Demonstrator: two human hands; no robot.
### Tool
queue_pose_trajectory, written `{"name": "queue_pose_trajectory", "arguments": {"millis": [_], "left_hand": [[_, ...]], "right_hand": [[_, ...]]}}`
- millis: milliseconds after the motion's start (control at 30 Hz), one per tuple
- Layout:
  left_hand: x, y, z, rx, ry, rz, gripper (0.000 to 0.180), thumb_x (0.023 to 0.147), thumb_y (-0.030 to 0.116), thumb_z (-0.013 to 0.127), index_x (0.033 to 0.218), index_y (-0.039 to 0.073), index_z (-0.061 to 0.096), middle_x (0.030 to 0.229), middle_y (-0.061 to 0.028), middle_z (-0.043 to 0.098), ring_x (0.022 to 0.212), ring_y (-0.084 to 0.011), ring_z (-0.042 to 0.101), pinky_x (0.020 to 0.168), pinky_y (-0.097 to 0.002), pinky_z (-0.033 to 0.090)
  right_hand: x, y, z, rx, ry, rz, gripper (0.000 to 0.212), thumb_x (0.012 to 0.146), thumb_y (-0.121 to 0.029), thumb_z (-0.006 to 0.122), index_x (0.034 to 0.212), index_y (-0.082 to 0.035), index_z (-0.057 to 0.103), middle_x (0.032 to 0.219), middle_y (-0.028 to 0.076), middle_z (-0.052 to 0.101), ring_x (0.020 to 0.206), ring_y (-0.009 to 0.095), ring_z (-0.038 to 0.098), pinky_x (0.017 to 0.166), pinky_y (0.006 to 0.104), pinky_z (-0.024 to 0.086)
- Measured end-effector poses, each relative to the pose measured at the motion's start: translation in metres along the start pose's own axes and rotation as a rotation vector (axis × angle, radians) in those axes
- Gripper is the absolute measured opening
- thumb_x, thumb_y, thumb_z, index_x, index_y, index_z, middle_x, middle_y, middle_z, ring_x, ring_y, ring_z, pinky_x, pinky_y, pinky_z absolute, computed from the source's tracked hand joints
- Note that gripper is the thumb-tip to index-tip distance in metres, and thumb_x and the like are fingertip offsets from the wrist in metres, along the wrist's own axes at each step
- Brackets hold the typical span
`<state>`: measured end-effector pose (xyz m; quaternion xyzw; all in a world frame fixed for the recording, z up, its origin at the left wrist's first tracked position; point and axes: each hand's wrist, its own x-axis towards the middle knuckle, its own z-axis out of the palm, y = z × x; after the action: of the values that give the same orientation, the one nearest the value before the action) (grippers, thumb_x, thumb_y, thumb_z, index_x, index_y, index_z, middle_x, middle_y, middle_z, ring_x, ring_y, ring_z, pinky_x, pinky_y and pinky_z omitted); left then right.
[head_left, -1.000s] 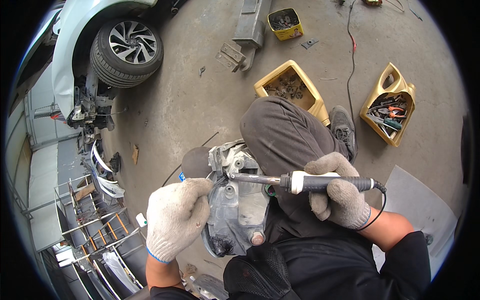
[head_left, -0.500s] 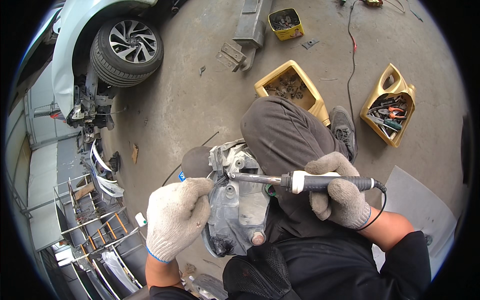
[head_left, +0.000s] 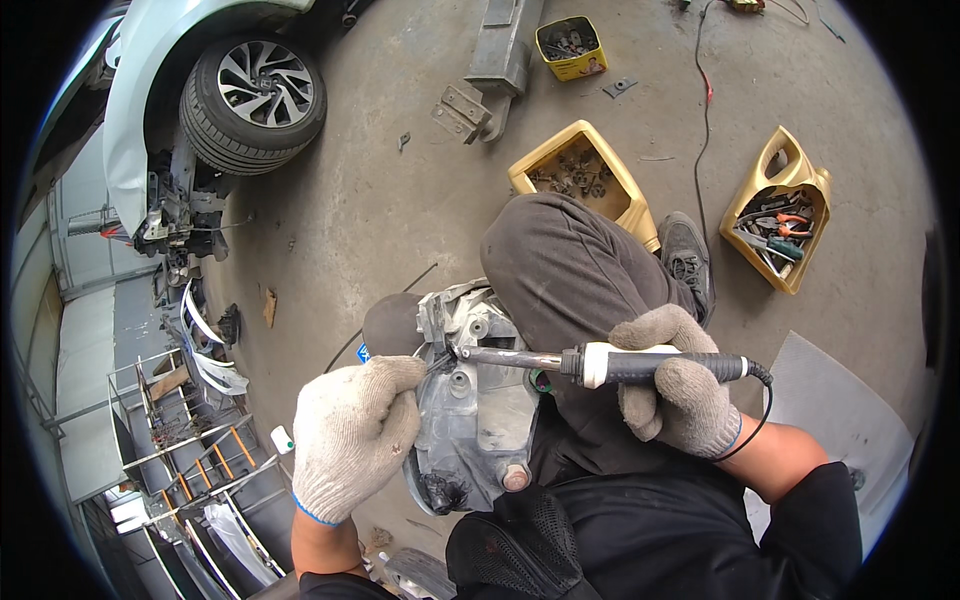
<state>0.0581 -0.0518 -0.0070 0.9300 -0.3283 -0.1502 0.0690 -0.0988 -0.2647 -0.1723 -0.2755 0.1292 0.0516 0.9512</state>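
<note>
A dusty grey headlight housing (head_left: 470, 425) lies across my lap. My right hand (head_left: 685, 385), in a knitted glove, is wrapped round the black-and-white handle of a soldering iron (head_left: 625, 365). The iron's metal shaft points left, and its tip rests on or very near the upper part of the housing. My left hand (head_left: 355, 430), gloved too, is closed at the housing's left edge. Between its thumb and finger it pinches a thin dark strip (head_left: 440, 362) whose end lies beside the iron's tip. The exact contact at the tip is too small to tell.
Cut-open golden jugs stand ahead: one with metal clips (head_left: 640, 215), another with pliers and hand tools (head_left: 735, 220). Farther off are a yellow tin (head_left: 580, 68) and a jack (head_left: 500, 60). A car wheel (head_left: 255, 100) is at far left; a cable (head_left: 700, 150) crosses the floor.
</note>
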Motion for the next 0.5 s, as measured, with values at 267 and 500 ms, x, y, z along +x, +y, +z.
{"name": "queue_pose_trajectory", "arguments": {"millis": [267, 500], "left_hand": [[-0.0001, -0.0013, 0.0010, -0.010, 0.014, 0.018, 0.018, 0.076, 0.001, 0.066, 0.092, 0.007, 0.070, 0.073, -0.0129, 0.068, 0.066, -0.0298, 0.068, 0.063, -0.0364, 0.054], [0.0001, -0.0004, 0.0007, -0.009, 0.004, 0.000, 0.018, 0.075, 0.001, 0.065, 0.092, 0.006, 0.070, 0.074, -0.0132, 0.068, 0.067, -0.0303, 0.069, 0.064, -0.0367, 0.054]], "right_hand": [[0.0008, 0.0031, -0.0016, 0.032, -0.016, -0.010, 0.042, 0.095, -0.030, 0.062, 0.122, -0.001, 0.051, 0.077, 0.010, 0.067, 0.057, 0.008, 0.061, 0.048, 0.0202, 0.050], [0.0003, 0.0019, 0.0009, 0.036, -0.014, -0.016, 0.042, 0.095, -0.030, 0.063, 0.123, -0.001, 0.051, 0.078, 0.010, 0.067, 0.057, 0.008, 0.061, 0.048, 0.0201, 0.050]]}}
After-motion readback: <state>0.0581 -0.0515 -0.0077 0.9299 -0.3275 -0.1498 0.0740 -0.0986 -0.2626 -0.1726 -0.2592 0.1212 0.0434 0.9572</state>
